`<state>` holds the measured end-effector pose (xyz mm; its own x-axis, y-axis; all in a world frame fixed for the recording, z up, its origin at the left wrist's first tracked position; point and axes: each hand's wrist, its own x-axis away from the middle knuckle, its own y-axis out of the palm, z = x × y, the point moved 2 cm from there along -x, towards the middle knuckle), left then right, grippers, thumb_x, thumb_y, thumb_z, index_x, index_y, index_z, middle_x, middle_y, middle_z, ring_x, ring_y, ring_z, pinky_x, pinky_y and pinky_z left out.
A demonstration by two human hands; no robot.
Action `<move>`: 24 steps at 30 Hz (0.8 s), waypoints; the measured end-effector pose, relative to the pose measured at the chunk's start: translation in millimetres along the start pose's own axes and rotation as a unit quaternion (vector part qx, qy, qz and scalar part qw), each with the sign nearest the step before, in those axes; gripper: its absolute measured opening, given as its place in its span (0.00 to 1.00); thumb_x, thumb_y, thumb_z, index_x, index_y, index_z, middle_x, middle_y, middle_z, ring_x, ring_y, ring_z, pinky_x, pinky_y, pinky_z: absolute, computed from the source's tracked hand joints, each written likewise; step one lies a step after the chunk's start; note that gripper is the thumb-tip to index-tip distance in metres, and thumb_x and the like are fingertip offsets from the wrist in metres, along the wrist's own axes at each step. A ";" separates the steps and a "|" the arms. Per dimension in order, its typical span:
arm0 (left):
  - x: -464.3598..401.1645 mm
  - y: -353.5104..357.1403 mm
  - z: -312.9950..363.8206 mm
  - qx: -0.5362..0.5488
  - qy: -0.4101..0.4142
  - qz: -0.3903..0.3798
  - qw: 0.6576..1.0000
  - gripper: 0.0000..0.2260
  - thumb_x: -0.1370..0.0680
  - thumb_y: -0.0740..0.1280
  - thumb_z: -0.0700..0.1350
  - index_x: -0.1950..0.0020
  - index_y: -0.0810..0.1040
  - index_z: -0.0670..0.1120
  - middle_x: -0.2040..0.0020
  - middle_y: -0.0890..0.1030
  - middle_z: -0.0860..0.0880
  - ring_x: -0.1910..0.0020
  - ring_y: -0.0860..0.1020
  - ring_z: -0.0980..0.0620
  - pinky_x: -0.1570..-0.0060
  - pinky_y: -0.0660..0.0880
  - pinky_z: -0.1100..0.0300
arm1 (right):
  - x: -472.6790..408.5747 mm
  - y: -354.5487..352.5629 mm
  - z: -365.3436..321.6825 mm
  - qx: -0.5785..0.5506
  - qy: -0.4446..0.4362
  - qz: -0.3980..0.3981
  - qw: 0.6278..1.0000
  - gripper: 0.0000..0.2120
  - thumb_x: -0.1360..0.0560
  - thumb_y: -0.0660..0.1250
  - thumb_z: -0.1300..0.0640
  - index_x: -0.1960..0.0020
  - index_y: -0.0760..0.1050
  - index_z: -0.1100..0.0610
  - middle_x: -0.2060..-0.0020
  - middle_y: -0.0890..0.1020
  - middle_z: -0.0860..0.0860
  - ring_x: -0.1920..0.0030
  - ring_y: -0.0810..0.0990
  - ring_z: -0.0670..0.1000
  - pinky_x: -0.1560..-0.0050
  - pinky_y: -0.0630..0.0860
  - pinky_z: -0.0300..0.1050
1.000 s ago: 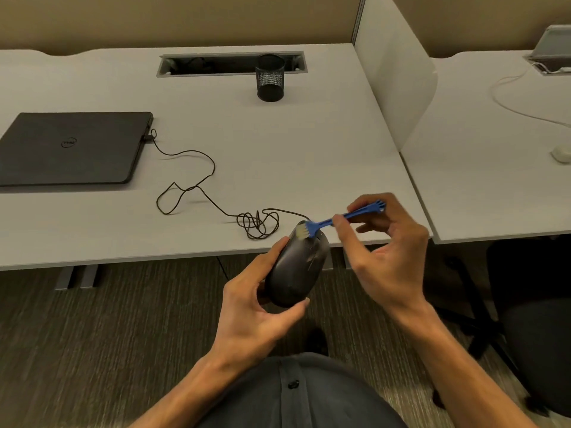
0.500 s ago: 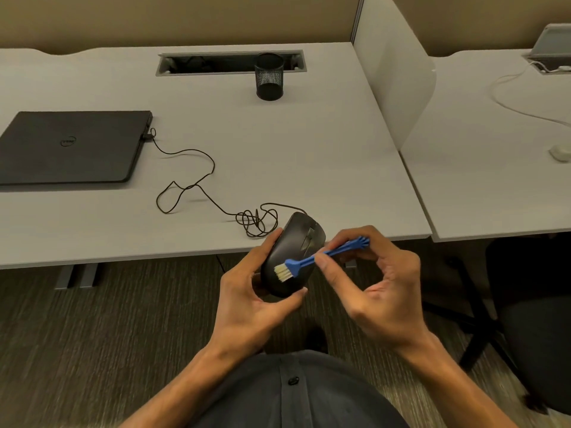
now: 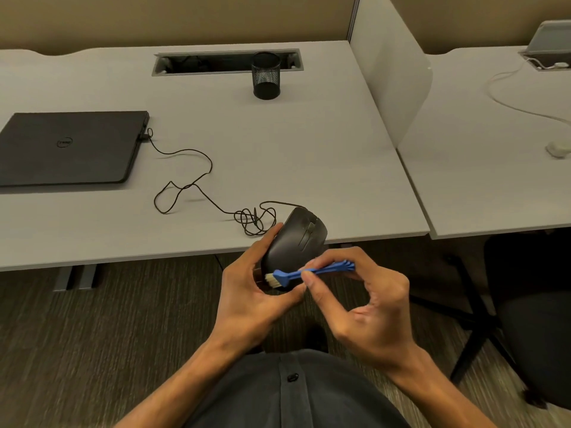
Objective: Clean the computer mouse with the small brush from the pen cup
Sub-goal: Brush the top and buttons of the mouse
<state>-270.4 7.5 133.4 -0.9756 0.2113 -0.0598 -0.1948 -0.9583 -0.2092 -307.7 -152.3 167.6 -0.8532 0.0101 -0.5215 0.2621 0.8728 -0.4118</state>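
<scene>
My left hand (image 3: 247,298) grips a black wired computer mouse (image 3: 293,242) from the left and underneath, holding it tilted in the air just off the desk's front edge. My right hand (image 3: 364,301) pinches the handle of a small blue brush (image 3: 312,272) between thumb and forefinger. The brush's white bristles rest on the near end of the mouse, by my left palm. The mouse's cable (image 3: 191,186) runs in loops across the desk to a closed black laptop (image 3: 68,146). A black mesh pen cup (image 3: 266,75) stands at the back of the desk.
The grey desk (image 3: 278,143) has a cable slot (image 3: 216,61) at the back. A white divider panel (image 3: 392,72) separates it from a second desk with a white cable and a small white object (image 3: 557,148). A dark office chair (image 3: 534,304) stands at the right.
The brush has swept from the far tip of the mouse down to its near end. My right hand has dropped lower and nearer. The mouse has tilted a little, still in my left hand.
</scene>
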 end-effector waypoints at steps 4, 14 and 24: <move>-0.5 -1.4 -1.0 -0.022 0.007 0.004 1.000 0.38 0.35 0.79 0.44 0.26 0.69 0.47 0.37 0.80 0.51 0.41 0.81 0.56 0.47 0.81 0.58 | 4.5 -11.0 6.7 0.016 -0.012 -0.003 1.000 0.09 0.28 0.72 0.58 0.49 0.77 0.56 0.57 0.85 0.50 0.55 0.85 0.45 0.56 0.82 0.44; -2.4 -6.3 -0.2 -0.016 0.007 0.001 1.000 0.37 0.36 0.79 0.45 0.28 0.70 0.55 0.37 0.79 0.59 0.40 0.79 0.59 0.49 0.80 0.64 | -12.9 -46.3 35.3 0.063 0.048 0.132 0.988 0.12 0.28 0.74 0.64 0.48 0.75 0.60 0.56 0.81 0.45 0.54 0.82 0.38 0.52 0.77 0.29; -2.8 -3.3 5.3 -0.007 0.021 0.008 1.000 0.36 0.36 0.77 0.47 0.29 0.69 0.56 0.38 0.79 0.60 0.41 0.80 0.60 0.48 0.78 0.69 | -15.8 -23.2 5.5 -0.067 0.086 0.074 0.991 0.09 0.30 0.72 0.55 0.51 0.76 0.49 0.56 0.83 0.40 0.57 0.85 0.41 0.57 0.81 0.34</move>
<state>-267.5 9.1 139.5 -0.9736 0.2032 -0.1042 -0.1764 -0.9589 -0.2223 -297.8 -175.4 181.3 -0.8771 0.2149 -0.4295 0.3370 0.9126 -0.2315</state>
